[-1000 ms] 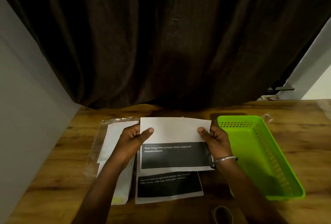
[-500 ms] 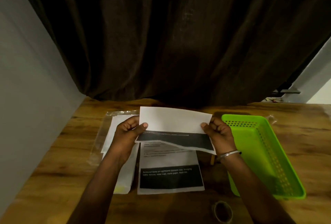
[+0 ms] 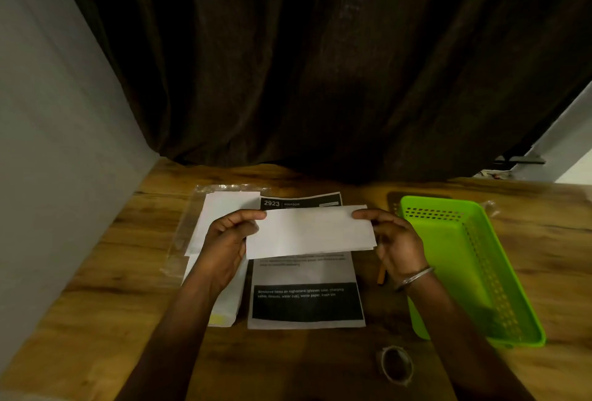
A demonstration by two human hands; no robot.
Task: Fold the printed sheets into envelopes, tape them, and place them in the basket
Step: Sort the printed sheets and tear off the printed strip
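With its black panel now folded out of sight, the folded sheet point(image 3: 307, 234) shows only white, pinched at either end by the left hand point(image 3: 229, 240) and right hand point(image 3: 395, 240) over the next printed sheet point(image 3: 304, 303), seemingly ready for taping, with the green basket point(image 3: 499, 291) just beside.

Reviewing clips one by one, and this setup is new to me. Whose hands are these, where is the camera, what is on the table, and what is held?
No robot: a person's bare hands, filmed by a wide-angle head-worn camera looking down. The left hand and right hand each pinch one end of a folded sheet, held above a printed sheet flat on the table. To its left lie white papers on a clear sleeve; to its right a green basket; a tape roll lies nearest the person.
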